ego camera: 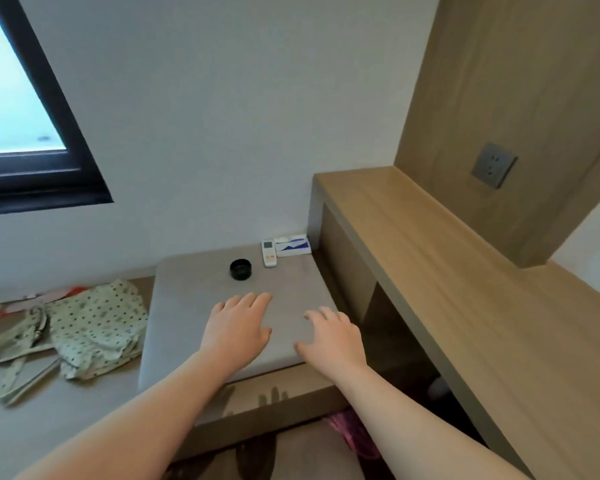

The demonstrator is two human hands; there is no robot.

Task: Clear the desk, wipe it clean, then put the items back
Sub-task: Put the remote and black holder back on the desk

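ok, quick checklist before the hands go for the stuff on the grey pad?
1. Hands free: left hand and right hand are open and hold nothing. ok
2. Targets in view: black round dish, white remote and blue and white box sit at the far end of the grey pad. ok
3. Reach path: only bare pad lies between the hands and the items. ok
4. Remote separate from box: they lie side by side, but any gap is unclear. cannot tell
5. Wooden desk top wiped: cannot tell
6. Wiping cloth at hand: none in view. not ok
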